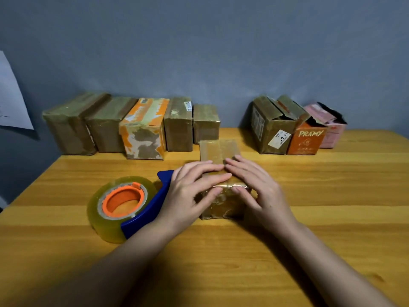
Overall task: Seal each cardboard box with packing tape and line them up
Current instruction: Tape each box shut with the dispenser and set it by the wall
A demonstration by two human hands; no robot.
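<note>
Cardboard box [221,151] in the middle of the frame is the one being worked on: it lies on the wooden table [332,178], just in front of the right end of the back row. Both hands press on its near top edge. The left hand [190,187] and the right hand [254,187] have straight, relaxed fingers lying flat on the glossy tape; they grasp nothing, and their fingertips almost meet over the seam.

I judge that the step is smoothing the tape down, so the sealing of this box seems nearly done. The next move should be to slide the box back beside the five sealed boxes [124,127] in the upper left, keeping it straight with them. Three boxes [296,127] in the upper right have raised flaps and appear unsealed.

The tape dispenser [124,207] lies on its side, just beside the left hand; its blade end is hidden behind that hand. The hands also cover the near end of the seam, so I cannot tell if the tape lies without wrinkles.
</note>
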